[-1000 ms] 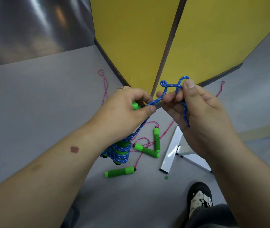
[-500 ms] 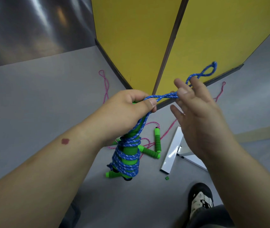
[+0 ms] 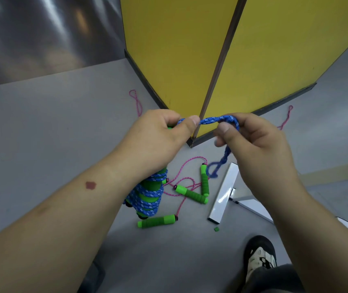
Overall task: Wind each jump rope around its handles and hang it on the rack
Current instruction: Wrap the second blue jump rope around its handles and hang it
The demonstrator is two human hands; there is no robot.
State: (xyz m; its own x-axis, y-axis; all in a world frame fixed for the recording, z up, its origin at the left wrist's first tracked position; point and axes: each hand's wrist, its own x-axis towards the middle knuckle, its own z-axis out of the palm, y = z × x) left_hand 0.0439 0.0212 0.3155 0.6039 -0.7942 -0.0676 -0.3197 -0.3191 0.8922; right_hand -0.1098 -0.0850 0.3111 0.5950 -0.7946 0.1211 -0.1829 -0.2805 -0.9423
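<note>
My left hand (image 3: 160,142) grips the top of a pair of green handles wound with blue rope (image 3: 147,195), which hang below the fist. A short stretch of the blue rope (image 3: 217,119) runs from my left thumb across to my right hand (image 3: 257,149), which pinches it between thumb and fingers. The rope's end loop (image 3: 215,168) dangles under the right hand. On the grey floor below lie pink jump ropes (image 3: 187,166) with three green handles (image 3: 192,195) visible.
Yellow folding panels (image 3: 179,49) with dark frames stand just beyond my hands. A white metal bar of a stand (image 3: 224,193) lies on the floor at right. My shoe (image 3: 260,256) shows at the bottom. A small green scrap (image 3: 216,229) lies beside the bar.
My right hand has come down and closed on the blue rope; the end loop that stood above the fingers now hangs below them. The wound handles stay in my left hand.
</note>
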